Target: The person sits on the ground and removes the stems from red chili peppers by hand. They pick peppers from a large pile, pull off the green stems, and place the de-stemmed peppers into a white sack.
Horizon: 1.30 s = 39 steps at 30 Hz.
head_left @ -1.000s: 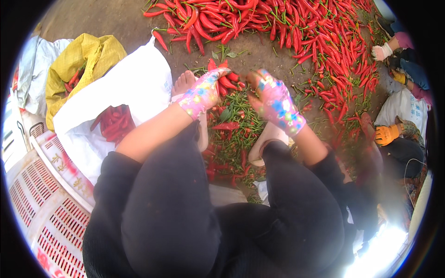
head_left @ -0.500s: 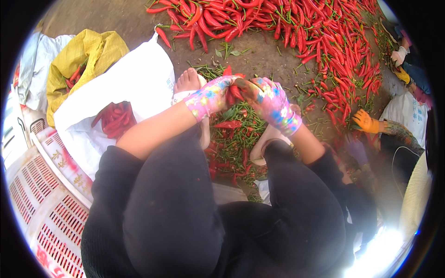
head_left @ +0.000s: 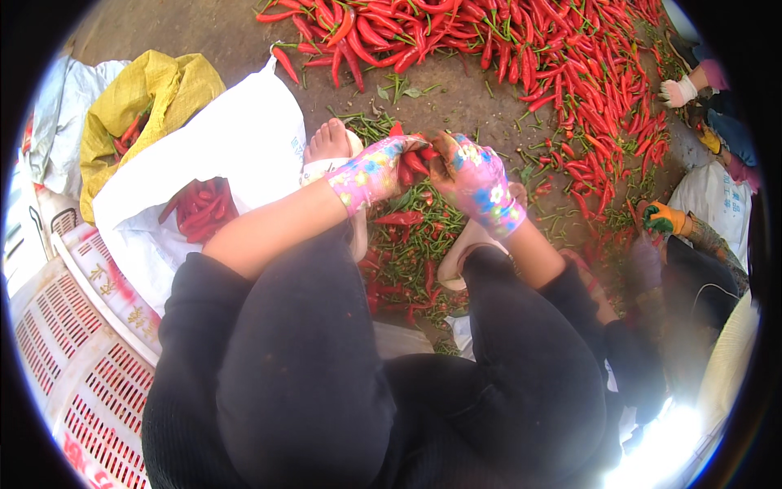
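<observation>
My left hand (head_left: 376,171), in a pink flowered glove, is closed around a bunch of red chili peppers (head_left: 411,161). My right hand (head_left: 476,181), in the same kind of glove, meets it and grips one pepper of the bunch at its stem end. Both hands hover over a small heap of green stems and red peppers (head_left: 411,244) lying between my feet. A white sack (head_left: 236,143) with red peppers (head_left: 199,208) inside lies open to my left.
A broad pile of red chili peppers (head_left: 529,49) covers the ground ahead. A yellow sack (head_left: 142,94) lies at far left, a white-and-red plastic crate (head_left: 73,367) at lower left. At right, another person's orange-gloved hand (head_left: 664,218) and a white-gloved hand (head_left: 676,91) work.
My hands have come together, the left with its bunch moving right toward the right hand. The orange-gloved hand at right shifted along the pile's edge.
</observation>
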Each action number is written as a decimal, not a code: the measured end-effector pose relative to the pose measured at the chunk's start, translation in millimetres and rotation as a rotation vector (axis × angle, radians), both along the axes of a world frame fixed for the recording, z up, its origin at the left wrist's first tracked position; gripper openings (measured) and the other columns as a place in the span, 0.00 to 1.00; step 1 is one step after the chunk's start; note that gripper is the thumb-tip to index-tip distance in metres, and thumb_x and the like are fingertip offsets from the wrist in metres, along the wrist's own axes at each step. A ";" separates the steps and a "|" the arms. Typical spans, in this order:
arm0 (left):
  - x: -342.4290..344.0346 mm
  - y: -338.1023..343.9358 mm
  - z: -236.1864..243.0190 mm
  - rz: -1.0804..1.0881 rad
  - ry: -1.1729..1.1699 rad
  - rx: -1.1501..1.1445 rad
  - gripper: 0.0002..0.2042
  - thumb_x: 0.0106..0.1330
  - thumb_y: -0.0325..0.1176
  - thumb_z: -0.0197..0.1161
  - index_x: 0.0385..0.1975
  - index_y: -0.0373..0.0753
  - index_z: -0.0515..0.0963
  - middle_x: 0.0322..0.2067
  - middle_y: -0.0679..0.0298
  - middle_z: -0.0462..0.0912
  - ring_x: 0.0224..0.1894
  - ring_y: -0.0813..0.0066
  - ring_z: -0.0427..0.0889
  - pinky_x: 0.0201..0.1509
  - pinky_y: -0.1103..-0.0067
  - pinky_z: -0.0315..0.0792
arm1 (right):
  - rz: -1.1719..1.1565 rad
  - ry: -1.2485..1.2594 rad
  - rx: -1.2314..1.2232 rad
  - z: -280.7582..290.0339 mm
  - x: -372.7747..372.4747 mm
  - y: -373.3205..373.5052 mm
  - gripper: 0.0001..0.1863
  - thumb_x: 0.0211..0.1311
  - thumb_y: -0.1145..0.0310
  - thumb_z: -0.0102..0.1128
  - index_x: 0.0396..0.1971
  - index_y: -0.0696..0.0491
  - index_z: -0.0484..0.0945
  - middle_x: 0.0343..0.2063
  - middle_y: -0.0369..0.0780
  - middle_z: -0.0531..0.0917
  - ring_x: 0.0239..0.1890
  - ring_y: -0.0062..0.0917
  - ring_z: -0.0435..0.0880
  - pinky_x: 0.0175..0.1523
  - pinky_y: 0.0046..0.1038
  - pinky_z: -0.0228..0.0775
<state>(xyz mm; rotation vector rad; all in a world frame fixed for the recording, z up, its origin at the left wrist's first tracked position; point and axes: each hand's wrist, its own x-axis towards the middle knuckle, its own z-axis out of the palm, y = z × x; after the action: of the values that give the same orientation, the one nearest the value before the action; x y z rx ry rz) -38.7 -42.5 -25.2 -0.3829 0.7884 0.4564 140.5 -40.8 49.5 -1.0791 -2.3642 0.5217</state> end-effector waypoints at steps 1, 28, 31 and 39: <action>-1.8 -0.7 -2.6 0.001 -0.040 0.003 0.06 0.63 0.34 0.57 0.30 0.39 0.73 0.26 0.66 0.79 0.27 0.76 0.79 0.31 0.80 0.77 | -0.003 -0.001 0.005 0.6 -0.5 0.6 0.21 0.46 0.77 0.62 0.44 0.56 0.71 0.30 0.42 0.81 0.28 0.34 0.82 0.29 0.33 0.73; -6.7 2.9 23.9 0.023 0.198 0.094 0.04 0.63 0.31 0.56 0.35 0.41 0.72 0.27 0.59 0.81 0.16 0.73 0.73 0.14 0.80 0.67 | -0.197 1.487 -1.550 3.6 29.9 18.4 0.30 0.54 0.76 0.54 0.59 0.59 0.59 0.30 0.35 0.73 0.30 0.19 0.70 0.34 0.19 0.65; -7.9 1.5 17.2 0.022 0.181 0.099 0.08 0.60 0.31 0.60 0.37 0.41 0.73 0.28 0.63 0.80 0.21 0.76 0.74 0.20 0.81 0.68 | -0.196 1.471 -1.522 5.1 27.9 18.2 0.30 0.55 0.74 0.55 0.59 0.59 0.59 0.30 0.35 0.73 0.29 0.19 0.69 0.33 0.18 0.65; 3.9 8.2 53.5 -0.108 0.320 0.489 0.17 0.51 0.30 0.69 0.42 0.39 0.75 0.31 0.70 0.79 0.34 0.84 0.77 0.35 0.84 0.71 | -0.161 1.603 -1.691 -4.3 28.8 16.5 0.24 0.61 0.73 0.52 0.57 0.60 0.62 0.30 0.37 0.73 0.27 0.16 0.68 0.30 0.15 0.62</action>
<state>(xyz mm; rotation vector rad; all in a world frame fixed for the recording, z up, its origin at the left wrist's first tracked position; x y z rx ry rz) -34.9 -34.3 28.3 0.1929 0.9681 0.5984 169.3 -24.3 45.2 -0.6376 -0.0852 2.2485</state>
